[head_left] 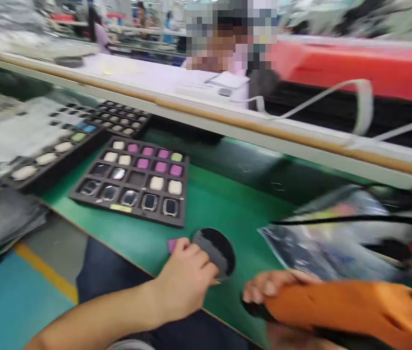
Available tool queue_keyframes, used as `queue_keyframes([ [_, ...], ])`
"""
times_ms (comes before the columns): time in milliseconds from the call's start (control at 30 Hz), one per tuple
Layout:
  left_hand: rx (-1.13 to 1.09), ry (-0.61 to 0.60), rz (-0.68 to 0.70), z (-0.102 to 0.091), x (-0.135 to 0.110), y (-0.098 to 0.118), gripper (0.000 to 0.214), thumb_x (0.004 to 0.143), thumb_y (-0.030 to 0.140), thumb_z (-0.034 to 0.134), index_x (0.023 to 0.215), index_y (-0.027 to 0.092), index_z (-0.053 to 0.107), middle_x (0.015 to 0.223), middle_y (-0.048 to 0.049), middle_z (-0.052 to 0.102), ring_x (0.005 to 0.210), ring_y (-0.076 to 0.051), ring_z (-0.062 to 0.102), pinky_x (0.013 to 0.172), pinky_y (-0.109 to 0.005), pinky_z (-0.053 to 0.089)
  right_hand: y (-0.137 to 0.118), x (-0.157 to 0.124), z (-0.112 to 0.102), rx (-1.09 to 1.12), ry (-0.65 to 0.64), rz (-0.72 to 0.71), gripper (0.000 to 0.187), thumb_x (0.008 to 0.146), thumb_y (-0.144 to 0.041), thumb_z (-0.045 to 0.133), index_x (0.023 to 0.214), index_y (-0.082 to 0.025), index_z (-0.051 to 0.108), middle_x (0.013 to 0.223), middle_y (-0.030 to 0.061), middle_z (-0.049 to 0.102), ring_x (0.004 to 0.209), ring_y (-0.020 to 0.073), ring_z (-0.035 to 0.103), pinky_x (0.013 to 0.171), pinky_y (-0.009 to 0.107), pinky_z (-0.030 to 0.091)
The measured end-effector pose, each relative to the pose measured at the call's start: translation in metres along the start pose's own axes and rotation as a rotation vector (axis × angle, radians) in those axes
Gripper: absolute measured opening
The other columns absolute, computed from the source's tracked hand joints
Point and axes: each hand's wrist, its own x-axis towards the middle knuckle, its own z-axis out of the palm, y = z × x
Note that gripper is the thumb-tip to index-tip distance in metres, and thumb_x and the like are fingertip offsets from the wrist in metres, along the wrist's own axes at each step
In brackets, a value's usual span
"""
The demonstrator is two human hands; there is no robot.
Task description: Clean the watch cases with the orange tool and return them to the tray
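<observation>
My left hand [187,272] is closed, and a small purple block [171,245] pokes out past its fingers. Right against its knuckles is a dark grey round piece [224,253] with a black inside; whether the hand grips it too I cannot tell. At lower right, my right hand [269,284] wraps round a long orange-and-black object [344,306], blurred, its kind unclear. Beyond my left hand lies a dark compartment tray [155,221] with watch-like square cases along the front and purple and cream blocks behind.
More dark trays [63,158] of pale pieces stand at far left, beside grey plastic sheets [5,218]. Clear plastic bags [318,243] lie on the right of the green tabletop [242,194]. A raised shelf [140,82] crosses behind, with a person beyond it.
</observation>
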Motion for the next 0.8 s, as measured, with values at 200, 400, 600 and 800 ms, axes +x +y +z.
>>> queue_keyframes([
  [200, -0.197, 0.045, -0.032, 0.009, -0.009, 0.005, 0.01, 0.109, 0.018, 0.062, 0.102, 0.02, 0.069, 0.093, -0.0035, 0.068, 0.094, -0.024, 0.06, 0.092, -0.047, 0.037, -0.003, 0.003, 0.006, -0.065, 0.256, 0.008, 0.065, 0.085, -0.086, 0.067, 0.124, -0.036, 0.057, 0.086, -0.0024, 0.051, 0.065, 0.0175, 0.055, 0.054, 0.035, 0.053],
  [400, -0.097, 0.165, -0.188, -0.025, -0.039, -0.011, 0.024, 0.105, 0.007, 0.063, 0.125, 0.02, 0.067, 0.135, -0.0136, 0.067, 0.129, -0.03, 0.06, 0.109, -0.051, 0.041, -0.01, 0.0, 0.018, -0.032, 0.341, 0.032, 0.051, 0.092, -0.076, 0.065, 0.129, -0.04, 0.059, 0.086, -0.0033, 0.044, 0.064, 0.0167, 0.052, 0.057, 0.038, 0.051],
  [600, -0.035, -0.016, -0.213, -0.038, -0.048, -0.026, 0.027, 0.107, 0.016, 0.065, 0.133, 0.02, 0.065, 0.133, -0.0115, 0.073, 0.122, -0.031, 0.065, 0.108, -0.053, 0.043, -0.021, 0.0, 0.021, -0.114, 0.361, 0.126, 0.045, 0.096, -0.076, 0.059, 0.121, -0.039, 0.066, 0.08, -0.0013, 0.048, 0.062, 0.0191, 0.052, 0.057, 0.041, 0.05],
  [800, -0.065, -0.09, -0.206, -0.041, -0.042, -0.016, 0.019, 0.107, 0.024, 0.064, 0.126, 0.02, 0.068, 0.133, -0.0124, 0.073, 0.119, -0.033, 0.064, 0.105, -0.054, 0.043, -0.007, -0.012, 0.015, -0.153, 0.438, 0.06, 0.028, 0.103, -0.054, 0.056, 0.123, -0.037, 0.067, 0.073, -0.0024, 0.047, 0.056, 0.0191, 0.051, 0.05, 0.041, 0.049],
])
